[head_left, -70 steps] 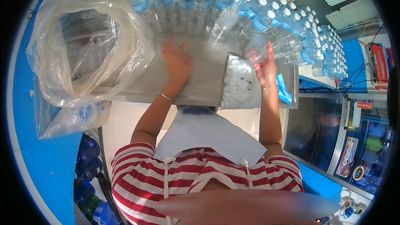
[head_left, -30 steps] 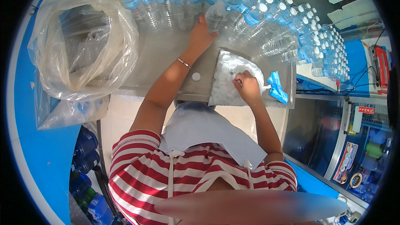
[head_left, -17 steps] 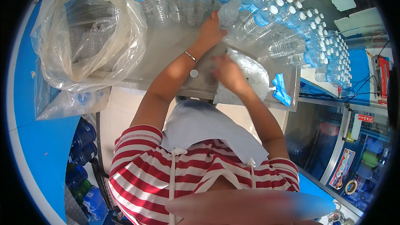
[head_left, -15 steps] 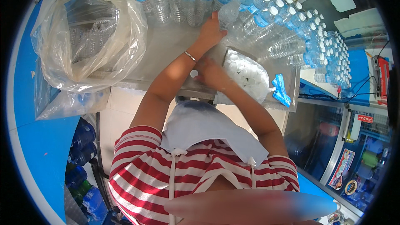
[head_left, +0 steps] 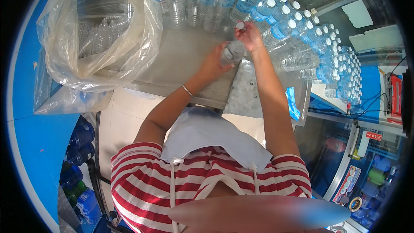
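Over the far middle of the steel bench (head_left: 183, 45), your left hand (head_left: 214, 61) is curled around a clear plastic bottle (head_left: 233, 52), fingers along its side and the bottle tilted. Your right hand (head_left: 251, 37) is just beyond it, its fingers drawn together on a white cap (head_left: 240, 26); whether that cap touches the bottle, you cannot tell from this angle. Under your right forearm lies a flat bag of caps (head_left: 243, 99), reaching to the near edge of the bench, and to the right of that forearm is a blue packet (head_left: 293, 105). Ahead of your hands, labelled bottles (head_left: 210, 6) with white lids stand close together along the back, and their rows curve away to the right. On your left, a big clear sack (head_left: 148, 39) gapes wide, with unlabelled bottles (head_left: 103, 34) inside it. Your pale apron (head_left: 215, 131) hangs below the bench edge, over a red-and-white striped shirt (head_left: 142, 168). Down at the lower left, large blue jugs (head_left: 82, 133) are stacked beside a blue panel (head_left: 36, 146).
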`<state>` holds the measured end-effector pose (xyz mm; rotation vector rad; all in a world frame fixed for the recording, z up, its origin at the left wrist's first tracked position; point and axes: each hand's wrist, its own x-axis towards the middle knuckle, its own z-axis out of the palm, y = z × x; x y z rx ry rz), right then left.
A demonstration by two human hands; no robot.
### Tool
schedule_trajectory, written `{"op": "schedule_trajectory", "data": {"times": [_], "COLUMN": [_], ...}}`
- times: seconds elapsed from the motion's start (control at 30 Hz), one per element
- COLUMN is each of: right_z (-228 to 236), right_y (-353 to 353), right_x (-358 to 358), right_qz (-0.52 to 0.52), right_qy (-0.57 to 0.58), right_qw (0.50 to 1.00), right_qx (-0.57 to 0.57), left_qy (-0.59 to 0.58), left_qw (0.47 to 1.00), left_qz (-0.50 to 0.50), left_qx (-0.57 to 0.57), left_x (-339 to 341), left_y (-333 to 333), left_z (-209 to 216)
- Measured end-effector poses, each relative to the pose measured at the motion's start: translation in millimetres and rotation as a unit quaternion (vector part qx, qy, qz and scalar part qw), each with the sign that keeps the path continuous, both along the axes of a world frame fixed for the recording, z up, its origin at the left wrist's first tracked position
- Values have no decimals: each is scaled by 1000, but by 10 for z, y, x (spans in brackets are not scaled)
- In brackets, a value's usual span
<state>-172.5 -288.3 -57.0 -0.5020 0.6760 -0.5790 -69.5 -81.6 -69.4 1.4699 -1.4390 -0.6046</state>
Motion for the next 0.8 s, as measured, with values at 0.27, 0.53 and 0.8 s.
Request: {"op": "schedule_trajectory", "data": {"times": [0.27,0.53,0.8], "right_z": [-131,248,757], "right_y": [68,8,443], "right_x": [29,-49,-395], "right_qz": [-15,12,199], "right_qy": [138,92,619], "right_qw": [985,989,537], "right_qx": [-107,-119,-537], "left_qy": [-179,-195,-93], "left_qw": [955,966,987], "left_qz": [137,158,-13], "left_qx": [-192,-63,-132], "left_x": [424,591,373], "left_y": [-130,-916,-1307], "left_z": [487,946,637]}}
